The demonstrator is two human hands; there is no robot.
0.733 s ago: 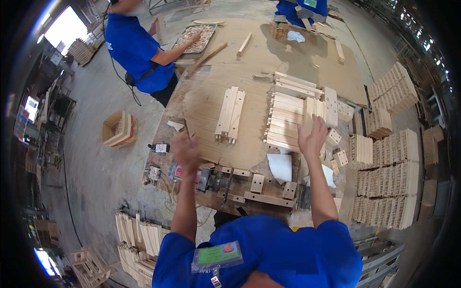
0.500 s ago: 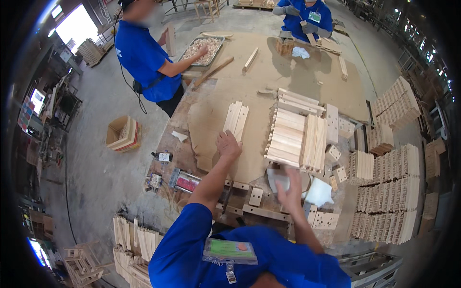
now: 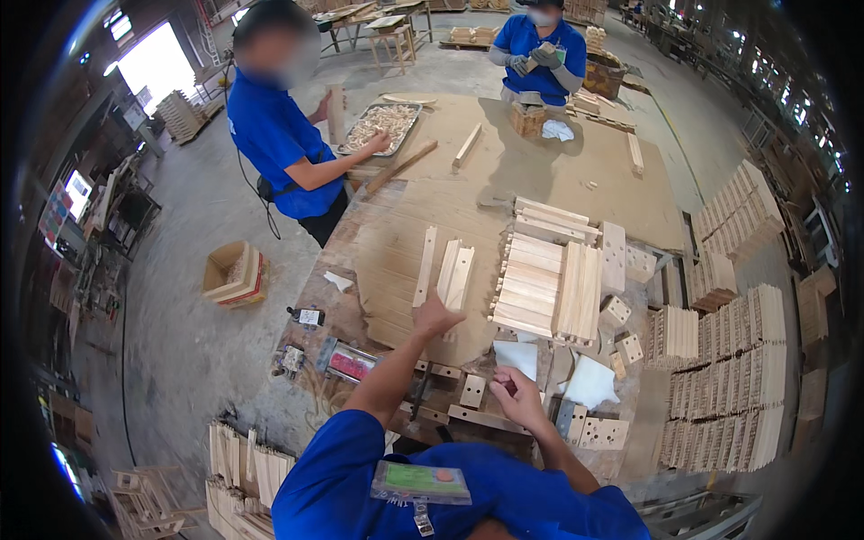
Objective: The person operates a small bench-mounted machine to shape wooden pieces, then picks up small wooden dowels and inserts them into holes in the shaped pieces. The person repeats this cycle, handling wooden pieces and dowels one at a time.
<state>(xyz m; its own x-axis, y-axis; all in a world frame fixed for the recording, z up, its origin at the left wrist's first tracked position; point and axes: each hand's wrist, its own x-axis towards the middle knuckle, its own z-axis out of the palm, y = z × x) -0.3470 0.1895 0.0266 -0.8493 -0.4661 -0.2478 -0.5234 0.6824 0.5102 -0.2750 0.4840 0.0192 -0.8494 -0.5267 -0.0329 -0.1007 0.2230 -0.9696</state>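
Right in front of me, the person's bare left hand (image 3: 437,317) lies over the near ends of pale, narrow wooden slats (image 3: 456,270) on the cardboard-topped wooden desk (image 3: 344,308); I can't tell whether its grip is closed on one. The bare right hand (image 3: 519,399), fingers curled, is just beside a flat white sheet (image 3: 516,358); whether that grip pinches anything, I can't tell.

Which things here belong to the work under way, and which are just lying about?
Seemingly part of the work:
wooden strips, at the left hand
rows of similar strips, to their right

Seemingly just lying about:
white scrap, right of the right hand
open cardboard box, far left
brown wooden bar, farther off
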